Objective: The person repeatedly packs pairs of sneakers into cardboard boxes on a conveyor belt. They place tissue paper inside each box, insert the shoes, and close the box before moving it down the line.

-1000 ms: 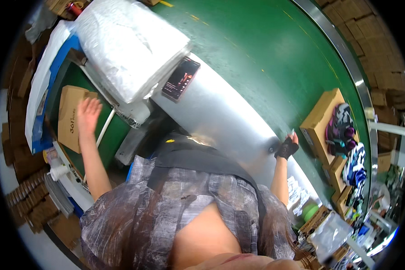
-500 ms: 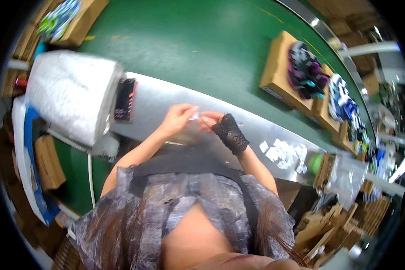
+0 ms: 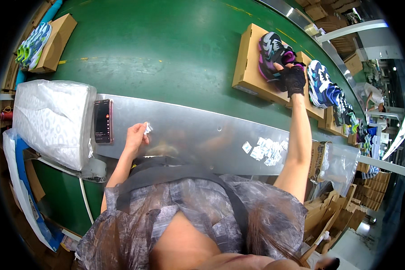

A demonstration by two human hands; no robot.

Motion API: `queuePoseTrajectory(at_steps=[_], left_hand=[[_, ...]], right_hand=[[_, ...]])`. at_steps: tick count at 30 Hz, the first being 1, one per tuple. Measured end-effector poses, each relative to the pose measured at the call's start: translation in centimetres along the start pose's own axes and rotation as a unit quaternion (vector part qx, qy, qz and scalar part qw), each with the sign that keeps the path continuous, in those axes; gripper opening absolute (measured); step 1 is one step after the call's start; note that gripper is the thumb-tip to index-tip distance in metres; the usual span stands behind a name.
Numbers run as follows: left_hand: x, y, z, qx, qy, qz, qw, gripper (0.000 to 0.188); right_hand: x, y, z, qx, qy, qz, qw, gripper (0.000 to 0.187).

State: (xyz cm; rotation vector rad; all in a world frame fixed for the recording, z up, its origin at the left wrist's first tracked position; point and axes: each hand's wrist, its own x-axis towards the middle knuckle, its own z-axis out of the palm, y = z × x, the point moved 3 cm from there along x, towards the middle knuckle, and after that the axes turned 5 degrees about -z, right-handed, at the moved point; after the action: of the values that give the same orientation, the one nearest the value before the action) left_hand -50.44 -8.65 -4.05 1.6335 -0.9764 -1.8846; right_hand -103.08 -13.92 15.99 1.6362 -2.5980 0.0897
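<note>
Close above the metal ledge (image 3: 189,121), my left hand (image 3: 135,137) pinches a few small white sachets (image 3: 147,129) between thumb and fingers. My right hand (image 3: 294,80), in a black lace fingerless glove, reaches far out to the right. Its fingers close on a black, grey and purple sneaker (image 3: 270,51), near the opening; part of the shoe is hidden behind the hand. That sneaker lies on a brown cardboard box (image 3: 245,74). A loose pile of white sachets (image 3: 269,152) is spread on the ledge, left of my right forearm.
A green belt (image 3: 166,49) runs beyond the ledge. Blue and white sneakers (image 3: 320,85) sit on further boxes at right; another pair (image 3: 35,45) lies by a box (image 3: 58,42) at far left. A phone (image 3: 103,121) rests beside a plastic-wrapped white bundle (image 3: 54,121).
My hands have parted. The right one has moved from beside the left to the sneaker at far right; the left has drawn back leftward with sachets. The boxes appear farther left in view.
</note>
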Motion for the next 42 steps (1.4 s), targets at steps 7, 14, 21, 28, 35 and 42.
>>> queuePoseTrajectory(at_steps=[7,14,21,28,35,42], left_hand=[[-0.5,0.7,-0.1,0.0,0.027,0.023,0.999,0.028],[-3.1,14.9,1.3,0.019,0.14,0.339,0.93,0.024],[0.5,12.3,10.3,0.223,0.057,0.38,0.896,0.018],[2.5,8.4,11.0,0.299,0.031,0.247,0.921,0.018],[1.7,8.3,9.7,0.234,0.057,0.255,0.937,0.017],[-1.4,18.3,14.5,0.22,0.056,0.553,0.802,0.026]], right_hand=[[-4.9,-5.1,-8.9,0.183,0.077,-0.185,0.963,0.028],[-16.5,-15.8,-5.8,0.123,0.164,-0.526,0.826,0.039],[-22.4,-22.6,1.9,0.19,-0.044,-0.657,0.728,0.035],[-8.2,-8.9,7.6,-0.09,0.011,-0.183,0.979,0.068],[-8.4,-7.5,11.1,0.051,0.069,-0.128,0.988,0.082],[-15.6,-13.2,0.9,0.386,0.2,-0.103,0.895,0.063]])
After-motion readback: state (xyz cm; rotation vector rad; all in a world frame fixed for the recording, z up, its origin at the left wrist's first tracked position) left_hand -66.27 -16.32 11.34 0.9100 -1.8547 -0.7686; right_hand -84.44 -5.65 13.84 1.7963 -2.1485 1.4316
